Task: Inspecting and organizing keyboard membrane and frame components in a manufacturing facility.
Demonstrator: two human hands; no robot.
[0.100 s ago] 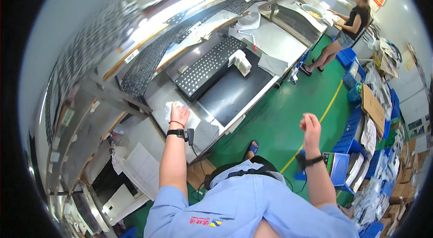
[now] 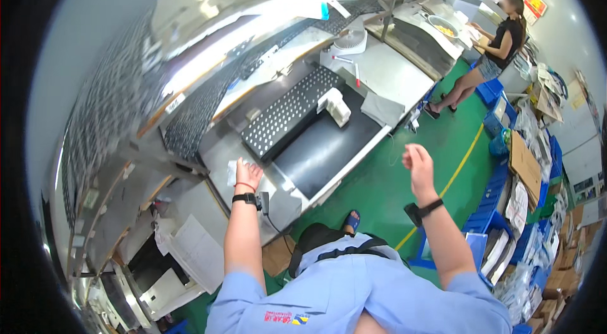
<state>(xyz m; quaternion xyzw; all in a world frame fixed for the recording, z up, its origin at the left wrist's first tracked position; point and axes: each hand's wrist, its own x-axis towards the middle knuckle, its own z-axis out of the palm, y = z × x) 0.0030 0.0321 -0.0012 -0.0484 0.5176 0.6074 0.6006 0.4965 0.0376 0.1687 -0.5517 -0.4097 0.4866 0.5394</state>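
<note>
My left hand is over the near left end of the metal workbench, palm up with its fingers apart and nothing in them. Beside its fingers lies a small white sheet or cloth. My right hand hangs in the air above the green floor, right of the bench, its fingers curled in with nothing visible in them. On the bench, a long black board with rows of white dots lies along a black mat. A white block-shaped device stands at the board's right end.
A grey cloth, a red-and-white pen and a white fan are farther along the bench. A shelf with a bright lamp overhangs it. A co-worker stands at the far right. Blue crates line the right side.
My right hand has moved up and to the left in the picture. My left hand sits slightly lower, while the whole view has shifted a little.
</note>
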